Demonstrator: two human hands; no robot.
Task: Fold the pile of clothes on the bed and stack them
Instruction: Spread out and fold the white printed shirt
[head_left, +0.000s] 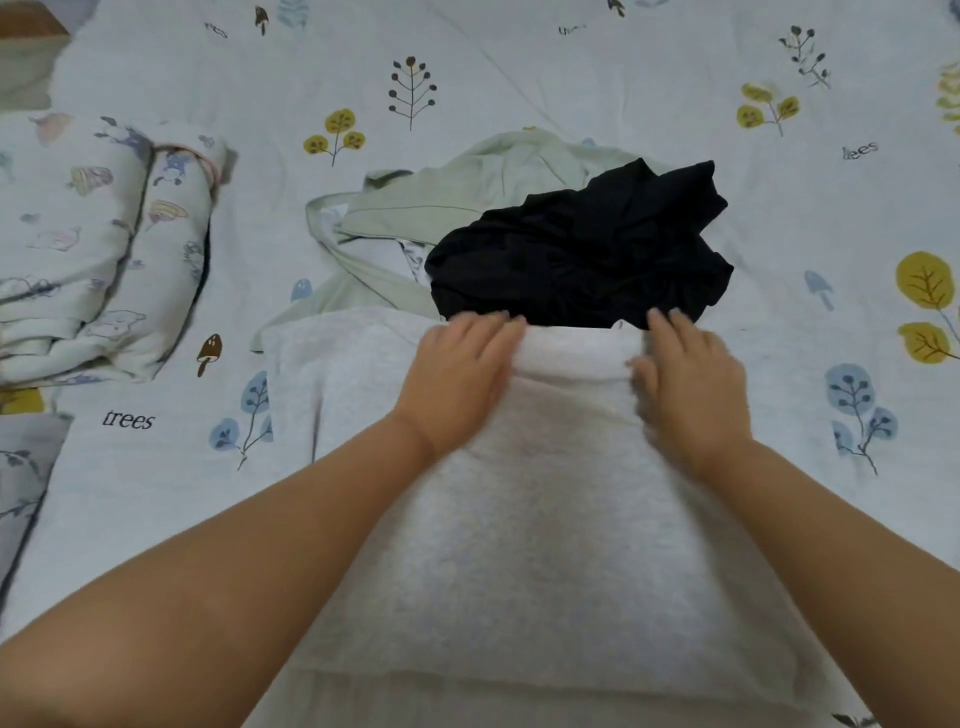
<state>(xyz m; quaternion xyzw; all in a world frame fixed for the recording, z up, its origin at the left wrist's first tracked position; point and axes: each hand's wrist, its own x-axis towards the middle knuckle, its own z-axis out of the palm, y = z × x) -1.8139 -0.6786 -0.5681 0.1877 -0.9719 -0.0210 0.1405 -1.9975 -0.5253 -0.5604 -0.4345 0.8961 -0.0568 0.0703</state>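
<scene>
Hands, L (457, 374) & R (691, 384), fingers flat, press grey garment (545, 519) w/ black garment (582, 249) just beyond.

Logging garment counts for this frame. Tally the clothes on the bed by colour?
Light grey garment, under both hands: 1
Black garment, crumpled: 1
Pale green garment, unfolded: 1
Total: 3
The folded printed quilt at left is not counted.

I see a pale grey fleecy garment (545, 519), a crumpled black garment (582, 249), a mint-green garment (441, 197), and a white bedsheet printed with trees (519, 78).
</scene>
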